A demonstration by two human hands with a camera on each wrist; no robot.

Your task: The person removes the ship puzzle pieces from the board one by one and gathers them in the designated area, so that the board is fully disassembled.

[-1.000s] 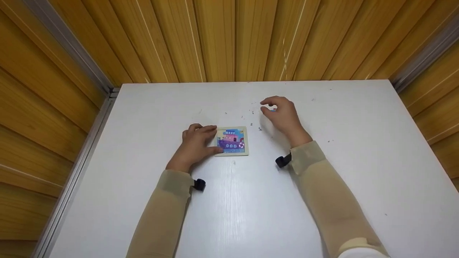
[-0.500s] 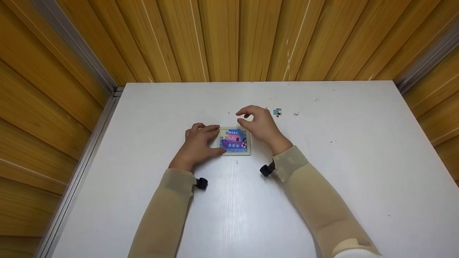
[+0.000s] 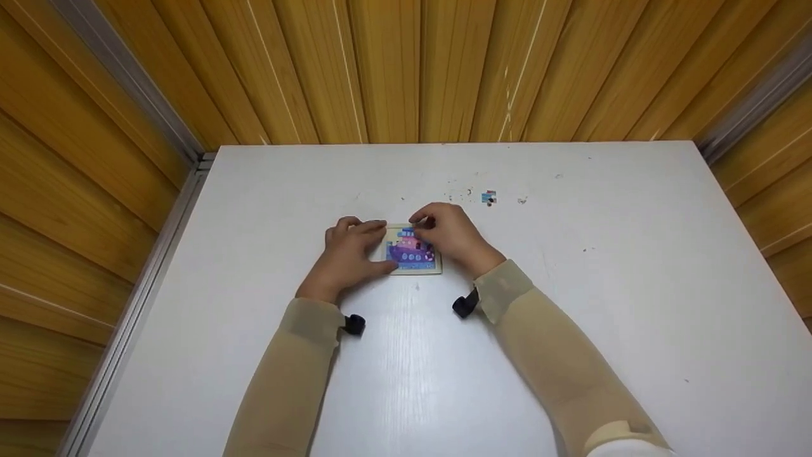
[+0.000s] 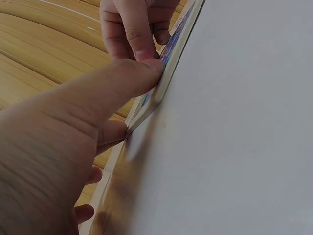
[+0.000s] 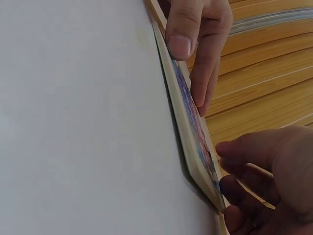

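A small framed jigsaw puzzle [image 3: 409, 257] of a purple and pink ship lies flat on the white table. My left hand [image 3: 347, 259] grips its left side, thumb over the near edge and fingers at the far corner. Over the upper right of the picture is my right hand [image 3: 455, 238], its thumb and fingers bent close to the surface. In the right wrist view, the right fingertips [image 5: 227, 147] meet the far part of the frame. No piece shows between them; whether one is held there is hidden. A pale bare patch shows at the picture's upper left.
Loose puzzle pieces [image 3: 488, 197] lie beyond the frame to the right. Small dark specks [image 3: 521, 200] dot the white table [image 3: 634, 304]. Wood-look panels [image 3: 387, 70] rise behind and beside the table. Each sleeve cuff carries a small black camera [image 3: 465, 307].
My right hand has come left and nearer, from beside the loose pieces to the puzzle's upper right, uncovering those pieces. My left hand stays on the frame.
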